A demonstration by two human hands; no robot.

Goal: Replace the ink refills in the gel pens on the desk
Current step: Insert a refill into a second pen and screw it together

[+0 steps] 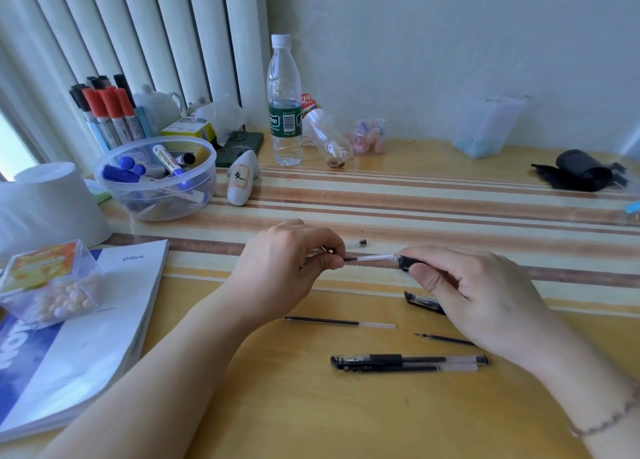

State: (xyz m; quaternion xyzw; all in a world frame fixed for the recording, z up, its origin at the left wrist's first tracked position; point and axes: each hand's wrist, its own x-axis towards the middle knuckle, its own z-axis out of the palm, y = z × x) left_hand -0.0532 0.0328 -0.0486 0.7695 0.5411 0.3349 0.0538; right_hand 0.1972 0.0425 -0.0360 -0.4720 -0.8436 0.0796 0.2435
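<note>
Nearest you, at 5 o'clock, an assembled gel pen (408, 362) lies beside a loose refill (339, 321). Beyond, your left hand (287, 268) pinches a refill tip (349, 258); your right hand (474, 292) grips the pen barrel (403, 263) over the desk (277, 406).

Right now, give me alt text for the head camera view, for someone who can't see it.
Two hands hold a gel pen above a striped desk: the left hand pinches its refill, the right hand grips the barrel. A loose refill, a cap and two whole pens lie nearer the camera.
</note>
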